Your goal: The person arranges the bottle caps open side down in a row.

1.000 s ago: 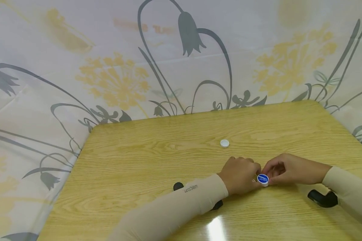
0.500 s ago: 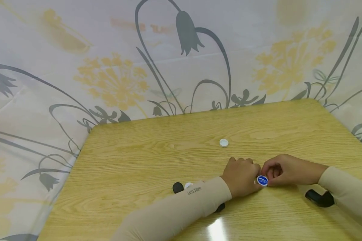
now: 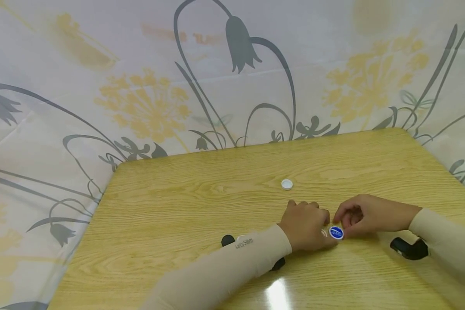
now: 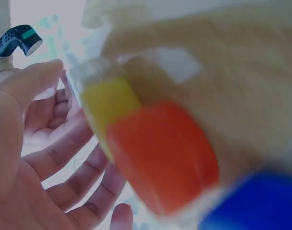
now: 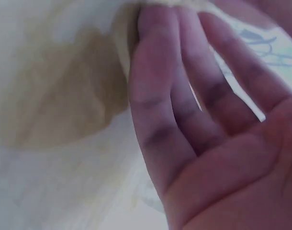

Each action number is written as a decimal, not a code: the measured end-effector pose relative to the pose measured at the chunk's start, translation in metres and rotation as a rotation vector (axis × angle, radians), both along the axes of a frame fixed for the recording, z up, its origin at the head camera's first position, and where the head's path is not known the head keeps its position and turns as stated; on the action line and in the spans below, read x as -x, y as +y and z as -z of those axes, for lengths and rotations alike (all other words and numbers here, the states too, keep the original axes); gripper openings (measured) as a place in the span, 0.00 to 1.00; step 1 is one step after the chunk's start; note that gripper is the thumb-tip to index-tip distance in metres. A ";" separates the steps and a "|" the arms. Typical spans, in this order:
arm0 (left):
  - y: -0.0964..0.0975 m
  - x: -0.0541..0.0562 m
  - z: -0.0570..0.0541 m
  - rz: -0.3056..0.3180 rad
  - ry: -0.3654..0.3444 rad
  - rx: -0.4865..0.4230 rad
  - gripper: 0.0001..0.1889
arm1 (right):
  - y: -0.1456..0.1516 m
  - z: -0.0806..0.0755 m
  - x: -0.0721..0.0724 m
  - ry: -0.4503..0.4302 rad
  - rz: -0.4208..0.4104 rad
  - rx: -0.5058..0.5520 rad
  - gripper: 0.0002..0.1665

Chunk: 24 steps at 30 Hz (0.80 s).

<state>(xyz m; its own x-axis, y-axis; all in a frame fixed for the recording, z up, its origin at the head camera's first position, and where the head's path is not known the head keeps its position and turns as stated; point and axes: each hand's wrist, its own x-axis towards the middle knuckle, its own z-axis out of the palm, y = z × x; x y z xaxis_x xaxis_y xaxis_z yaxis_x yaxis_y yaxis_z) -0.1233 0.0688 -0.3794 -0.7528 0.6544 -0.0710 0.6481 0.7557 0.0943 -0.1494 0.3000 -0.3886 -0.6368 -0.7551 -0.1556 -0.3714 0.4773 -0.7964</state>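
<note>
In the head view, both hands meet at a small round cap (image 3: 336, 233) with a blue top, white lettering and a white rim. My left hand (image 3: 304, 226) pinches it from the left, thumb below and index finger above. From the other side my right hand (image 3: 372, 215) grips its right edge with thumb and index finger. Large and blurred in the left wrist view are a yellow piece (image 4: 110, 103) with a clear part behind it, a red piece (image 4: 162, 155) and a blue piece (image 4: 261, 206). The right wrist view shows curled fingers (image 5: 158, 96); the cap is hidden there.
A white cap (image 3: 287, 184) lies on the wooden table (image 3: 178, 193) beyond the hands. Beside the left sleeve sits a black round piece (image 3: 227, 240), next to a partly covered white one (image 3: 241, 238). A black wrist device (image 3: 408, 248) shows at the right sleeve.
The blue-topped cap has turned between the fingers, so its lettering faces differently. My left hand has shifted slightly left, and its fingers have loosened a little around the cap.
</note>
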 end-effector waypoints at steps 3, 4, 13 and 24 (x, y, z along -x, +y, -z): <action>-0.008 0.006 -0.005 -0.028 -0.014 -0.007 0.20 | -0.001 -0.007 0.006 0.039 0.085 -0.066 0.14; -0.012 0.008 -0.007 -0.038 -0.011 -0.013 0.20 | -0.002 -0.009 0.008 0.062 0.117 -0.085 0.14; -0.045 0.039 -0.023 -0.158 -0.008 -0.096 0.19 | -0.042 -0.018 0.034 0.248 0.248 -0.109 0.11; -0.059 0.065 -0.020 -0.247 0.019 -0.112 0.20 | -0.085 -0.013 0.062 0.244 0.281 -0.158 0.14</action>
